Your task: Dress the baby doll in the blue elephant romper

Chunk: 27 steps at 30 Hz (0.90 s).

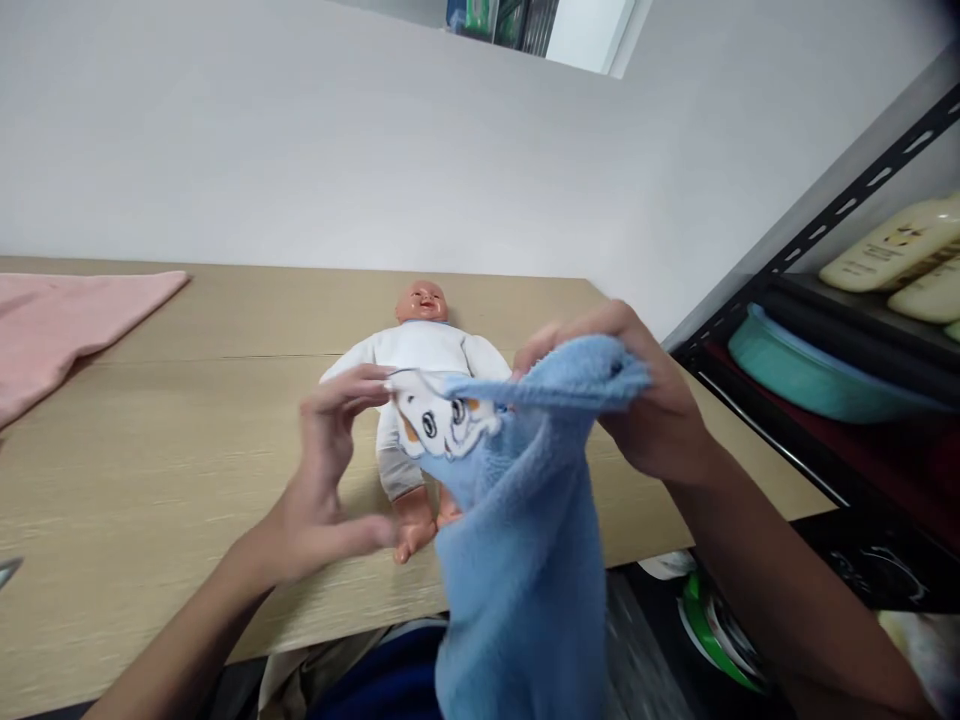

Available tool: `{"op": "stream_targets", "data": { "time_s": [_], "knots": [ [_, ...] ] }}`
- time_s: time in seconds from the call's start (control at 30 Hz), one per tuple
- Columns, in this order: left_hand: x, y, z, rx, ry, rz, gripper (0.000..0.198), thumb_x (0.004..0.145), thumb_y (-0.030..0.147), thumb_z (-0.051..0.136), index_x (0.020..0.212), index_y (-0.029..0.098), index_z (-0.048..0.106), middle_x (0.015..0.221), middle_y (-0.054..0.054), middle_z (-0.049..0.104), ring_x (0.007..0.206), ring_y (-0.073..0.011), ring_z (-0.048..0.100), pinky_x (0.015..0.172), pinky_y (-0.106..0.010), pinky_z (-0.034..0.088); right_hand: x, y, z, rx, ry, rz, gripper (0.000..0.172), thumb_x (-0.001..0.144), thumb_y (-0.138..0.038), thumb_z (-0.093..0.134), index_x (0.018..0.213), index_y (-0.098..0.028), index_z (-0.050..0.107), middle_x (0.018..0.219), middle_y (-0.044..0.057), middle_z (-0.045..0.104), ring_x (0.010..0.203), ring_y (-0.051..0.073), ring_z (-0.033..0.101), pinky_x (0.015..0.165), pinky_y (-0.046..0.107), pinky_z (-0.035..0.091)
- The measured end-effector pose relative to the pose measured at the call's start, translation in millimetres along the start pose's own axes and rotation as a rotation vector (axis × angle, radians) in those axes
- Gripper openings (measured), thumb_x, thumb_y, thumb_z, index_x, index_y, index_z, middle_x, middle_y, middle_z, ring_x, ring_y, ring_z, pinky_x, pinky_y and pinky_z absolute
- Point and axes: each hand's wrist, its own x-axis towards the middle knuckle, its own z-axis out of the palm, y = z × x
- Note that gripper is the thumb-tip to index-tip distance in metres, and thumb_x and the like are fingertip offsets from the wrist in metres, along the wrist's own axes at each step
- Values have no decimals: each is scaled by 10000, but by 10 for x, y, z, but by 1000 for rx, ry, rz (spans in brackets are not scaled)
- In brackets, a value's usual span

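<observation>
A light blue towel (525,540) with a cartoon animal patch hangs in front of me, held up between both hands. My left hand (322,480) pinches its white-edged corner with the fingertips. My right hand (645,400) is closed round the towel's upper edge, the cloth bunched over its fingers. Behind the towel a baby doll (420,345) in a white top and light trousers lies face up on the wooden table (150,450), its bare feet toward me and partly hidden by the towel.
A pink cloth (60,320) lies at the table's far left. At the right stands a black metal shelf (825,330) holding a teal basin (810,370) and cream bottles (892,245). A white wall rises behind the table.
</observation>
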Motion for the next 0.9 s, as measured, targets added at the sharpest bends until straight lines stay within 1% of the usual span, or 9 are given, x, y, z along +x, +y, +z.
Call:
{"op": "stream_targets", "data": {
  "time_s": [0.07, 0.13, 0.2, 0.27, 0.37, 0.53, 0.7, 0.8, 0.9],
  "knots": [
    [81, -7, 67, 18, -207, -74, 1032, 866, 528, 969, 1676, 451, 335, 1580, -95, 498, 1454, -323, 544, 1242, -490, 484, 85, 62, -22, 58, 69, 166, 223, 1061, -482, 751, 1170, -306, 666, 1033, 3, 716, 886, 216, 719, 778, 359, 625],
    [211, 4, 145, -63, -335, -238, 895, 914, 393, 941, 1650, 396, 432, 1368, -69, 630, 1244, -275, 654, 1098, -423, 564, 145, 108, -52, 136, 62, 246, 299, 1025, -539, 781, 1143, -292, 662, 949, -16, 672, 799, 188, 673, 722, 320, 587],
    [345, 11, 214, -157, -408, -293, 495, 934, 371, 904, 1367, 292, 680, 1124, -31, 673, 1066, -250, 672, 985, -384, 572, 161, 139, -100, 236, 15, 253, 246, 1026, -461, 785, 1119, -267, 665, 923, -19, 658, 778, 171, 655, 716, 300, 561],
    [439, 9, 261, -244, -456, -240, 219, 925, 323, 888, 1009, 222, 713, 1126, -48, 672, 1093, -255, 657, 996, -379, 549, 136, 155, -159, 339, -32, 261, 143, 1037, -353, 740, 1087, -246, 659, 894, -11, 675, 783, 178, 668, 740, 307, 558],
    [468, 9, 293, -436, -515, -213, 298, 962, 249, 834, 860, 208, 556, 1318, -80, 658, 1229, -249, 629, 1029, -350, 525, 53, 151, -242, 464, -74, 282, 79, 1025, -308, 650, 1004, -232, 642, 775, 3, 690, 746, 208, 685, 742, 334, 561],
    [408, 73, 278, -439, -635, -508, 385, 950, 338, 907, 1038, 249, 543, 985, 47, 563, 861, -129, 572, 757, -229, 485, -94, 184, -370, 485, -109, 393, 221, 1004, -406, 586, 905, -216, 642, 666, 32, 676, 587, 212, 625, 586, 325, 508],
    [424, 110, 197, -112, -732, -558, 655, 876, 495, 963, 1426, 297, 667, 1305, -32, 746, 1161, -265, 716, 937, -325, 577, -180, 427, -567, 345, 52, 566, 245, 976, -398, 541, 804, -232, 597, 542, -26, 523, 442, 154, 439, 492, 289, 398],
    [435, 116, 181, -64, -716, -448, 464, 939, 499, 894, 1301, 251, 746, 1218, -40, 787, 1125, -270, 731, 916, -325, 580, -182, 518, -657, 260, 34, 587, 203, 909, -370, 570, 793, -220, 642, 602, -11, 552, 528, 167, 501, 571, 307, 451],
    [457, 172, 214, -5, -653, -251, 242, 1030, 426, 788, 1154, 222, 747, 1075, -18, 765, 987, -212, 708, 848, -290, 544, -170, 425, -610, 65, -62, 503, 190, 876, -279, 658, 1031, -201, 736, 1013, 63, 762, 1016, 242, 712, 918, 361, 554]
  ]
}}
